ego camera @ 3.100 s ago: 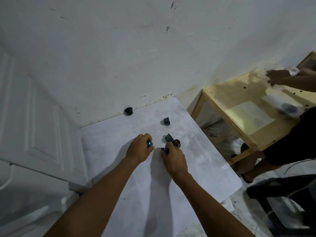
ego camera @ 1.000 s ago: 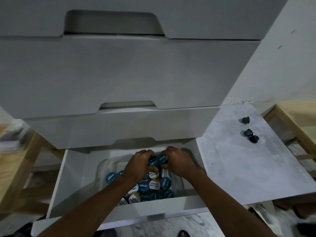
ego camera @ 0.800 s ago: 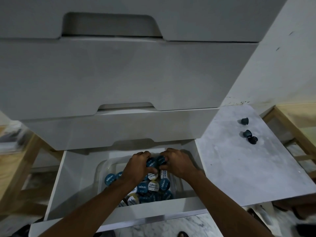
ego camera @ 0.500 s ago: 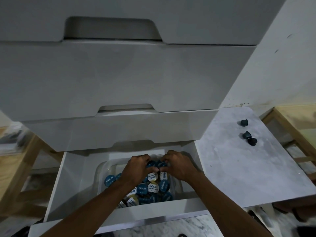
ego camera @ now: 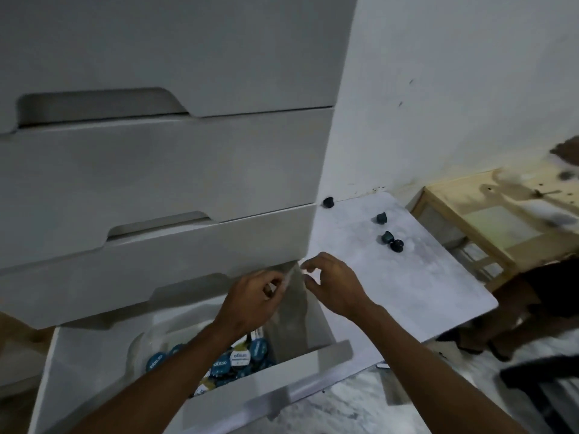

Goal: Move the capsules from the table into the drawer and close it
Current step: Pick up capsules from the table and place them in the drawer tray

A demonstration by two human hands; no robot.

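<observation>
Above open drawer (ego camera: 269, 393) | both grips spread, empty | four capsules (ego camera: 388, 237) on table (ego camera: 423, 289)

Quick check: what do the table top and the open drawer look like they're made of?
Table top: looks like pale marble-patterned laminate or stone, matte; faint grey veining, thin edge. Open drawer: seems white painted or laminated board, smooth satin; flat panels, clean square edges. Neither can be confirmed from this view.

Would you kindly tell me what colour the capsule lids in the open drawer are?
Mostly blue with white lettering, a few cream or white capsule lids, seen in the head view.
</observation>
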